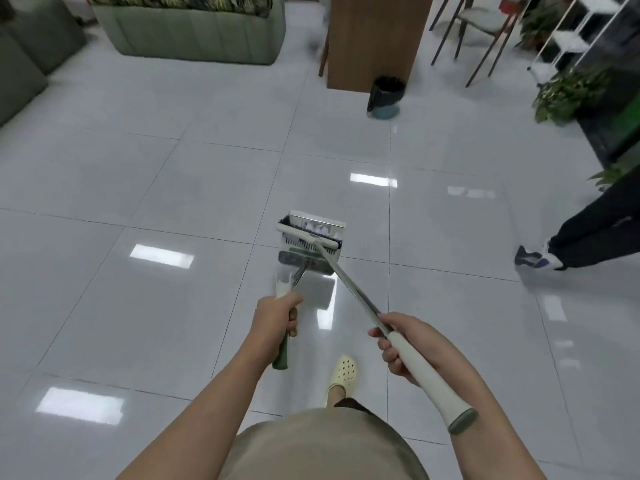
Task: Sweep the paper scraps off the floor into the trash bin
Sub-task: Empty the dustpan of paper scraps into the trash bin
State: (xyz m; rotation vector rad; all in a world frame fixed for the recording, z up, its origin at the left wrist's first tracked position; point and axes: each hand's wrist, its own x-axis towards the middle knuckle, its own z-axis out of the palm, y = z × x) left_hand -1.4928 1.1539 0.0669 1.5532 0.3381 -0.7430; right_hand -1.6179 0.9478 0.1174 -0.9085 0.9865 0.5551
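Several white paper scraps [317, 229] lie inside the dustpan [308, 242], which sits on the glossy tiled floor [156, 188] just ahead of the person. Across the pan's mouth rests the broom head [309, 237], its bristles against the scraps. The left hand [275, 318] curls tightly round the dustpan's handle [281, 351], whose green end sticks out below the fist. The right hand [398, 344] wraps round the broom's white grip [426, 382], fingers closed on it where the metal shaft begins. Well beyond the pan, beside a wooden cabinet [374, 39], stands the trash bin [385, 97] with a black liner. A cream clog [343, 374] shows below the hands. Another person's leg and sneaker [536, 259] enter from the right.
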